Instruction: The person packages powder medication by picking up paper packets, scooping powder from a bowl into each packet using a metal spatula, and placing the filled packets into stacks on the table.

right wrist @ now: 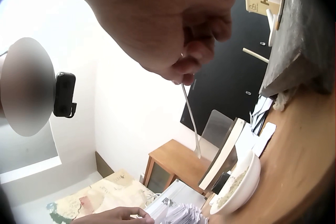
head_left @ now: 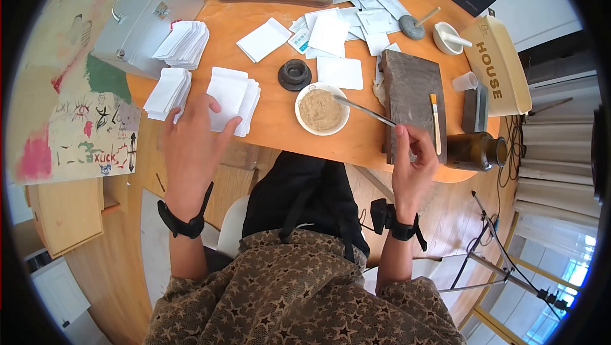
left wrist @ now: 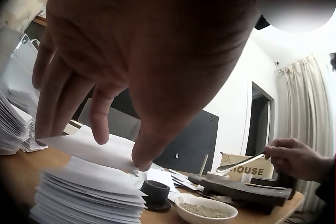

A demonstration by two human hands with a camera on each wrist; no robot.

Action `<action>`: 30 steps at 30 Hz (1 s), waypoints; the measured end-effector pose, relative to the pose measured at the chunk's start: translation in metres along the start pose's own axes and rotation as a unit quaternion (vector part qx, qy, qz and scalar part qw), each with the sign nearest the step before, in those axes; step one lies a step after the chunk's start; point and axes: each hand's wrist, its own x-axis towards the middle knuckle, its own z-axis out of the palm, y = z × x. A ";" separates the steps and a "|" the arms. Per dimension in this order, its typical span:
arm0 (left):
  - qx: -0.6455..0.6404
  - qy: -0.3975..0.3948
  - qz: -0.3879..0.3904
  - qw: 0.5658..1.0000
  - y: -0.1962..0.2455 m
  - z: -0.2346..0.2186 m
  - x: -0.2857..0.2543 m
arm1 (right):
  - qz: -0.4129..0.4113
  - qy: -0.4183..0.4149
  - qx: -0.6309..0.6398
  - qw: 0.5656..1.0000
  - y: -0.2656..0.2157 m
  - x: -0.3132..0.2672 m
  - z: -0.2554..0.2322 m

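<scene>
My left hand [head_left: 194, 132] is over a stack of folded white papers [left wrist: 86, 195]. Its thumb and fingers hold the near edge of the top folded paper [head_left: 228, 87], which is raised off the stack in the left wrist view. My right hand [head_left: 414, 160] pinches the end of a slim metal spoon [head_left: 369, 111] between thumb and fingers. The spoon's far end [right wrist: 198, 150] hangs above the rim of a white bowl [head_left: 345, 122] of beige powder [head_left: 320, 111], clear of the powder in the right wrist view.
More folded papers [head_left: 168, 94] lie left, beside a silver case [head_left: 149, 24]. A black round pot [head_left: 294, 75] stands behind the bowl. On the right are a dark slab [head_left: 410, 84] with a brush [head_left: 435, 122], a brown jar [head_left: 474, 152] and a mortar [head_left: 445, 36]. Packets [head_left: 375, 20] lie behind.
</scene>
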 end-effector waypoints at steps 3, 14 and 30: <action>-0.014 -0.008 -0.012 1.000 0.003 0.006 -0.005 | 0.018 -0.025 -0.002 1.000 0.001 -0.002 0.001; 0.031 0.020 0.047 0.998 -0.012 0.030 -0.017 | -0.002 -0.045 -0.049 0.998 0.002 -0.003 0.006; 0.017 0.019 0.023 0.999 -0.012 0.025 -0.014 | 0.036 -0.060 -0.052 0.996 0.002 0.002 0.014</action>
